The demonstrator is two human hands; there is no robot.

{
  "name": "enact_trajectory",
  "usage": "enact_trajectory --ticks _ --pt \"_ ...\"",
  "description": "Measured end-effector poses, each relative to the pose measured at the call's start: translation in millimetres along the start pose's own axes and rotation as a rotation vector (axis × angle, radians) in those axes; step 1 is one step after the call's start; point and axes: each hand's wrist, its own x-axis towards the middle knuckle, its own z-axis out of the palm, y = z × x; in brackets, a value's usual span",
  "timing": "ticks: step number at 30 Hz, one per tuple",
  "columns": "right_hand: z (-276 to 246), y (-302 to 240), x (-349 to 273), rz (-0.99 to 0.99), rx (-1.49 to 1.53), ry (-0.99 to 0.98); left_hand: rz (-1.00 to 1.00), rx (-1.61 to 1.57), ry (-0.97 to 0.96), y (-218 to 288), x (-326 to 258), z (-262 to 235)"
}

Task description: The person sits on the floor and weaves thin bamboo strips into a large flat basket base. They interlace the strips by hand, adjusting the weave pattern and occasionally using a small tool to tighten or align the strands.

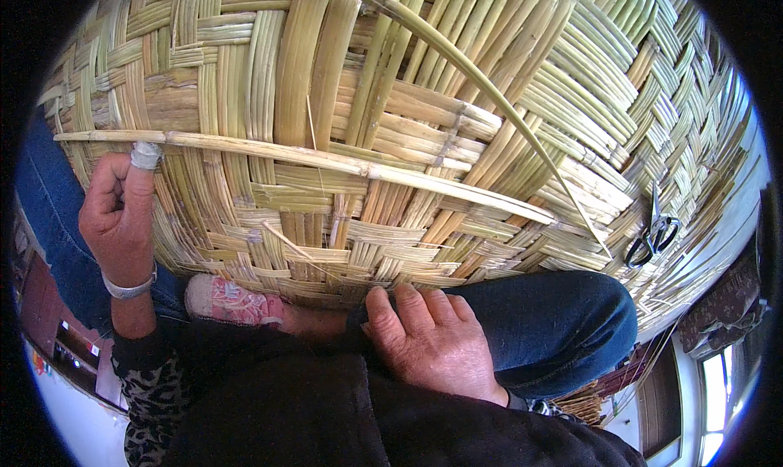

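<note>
The fingers of the left hand (pixel 121 214) were curled inward, with the thumb raised; its tip, wrapped in pale tape, pressed against the end of a long split reed strip (pixel 310 159) at the left edge of the work. Whether the curled fingers gripped anything else could not be told. A silver bangle (pixel 130 288) sat on that wrist, above a patterned sleeve.

The right hand (pixel 432 343) lay palm down with its fingers close together, their tips tucked at the near edge of the woven reed mat (pixel 457 100), touching the weave where it met the person's knee. The fingertips were partly hidden under the edge, so a pinch could not be confirmed.

The mat filled most of the view, a broad herringbone weave of yellow-green flattened reeds, spread out ahead of the person. The long strip ran across it from the left thumb towards the right, lying on top of the weave. A second loose reed (pixel 481 84) curved over the mat from the top down to the right.

A pair of black-handled scissors (pixel 652 234) rested on the mat at the far right, well apart from both hands. The person's knee in blue trousers (pixel 555 324) lay just beside the right hand, and a pink patterned shoe (pixel 232 301) showed between the two hands, beneath the mat's near edge.
</note>
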Motion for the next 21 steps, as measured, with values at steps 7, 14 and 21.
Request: enact_trajectory --ticks 7,14,21 --pt "-2.2 -2.1 -1.4 0.037 0.005 -0.059 0.012 -0.025 0.005 2.0 0.5 2.2" --pt "-0.3 0.2 -1.2 -0.015 -0.008 0.006 -0.016 -0.020 0.028 2.7 -0.2 5.1" --pt "1.1 -0.5 -2.5 -0.010 -0.002 0.000 -0.026 0.017 0.047 0.0 -1.2 5.3"
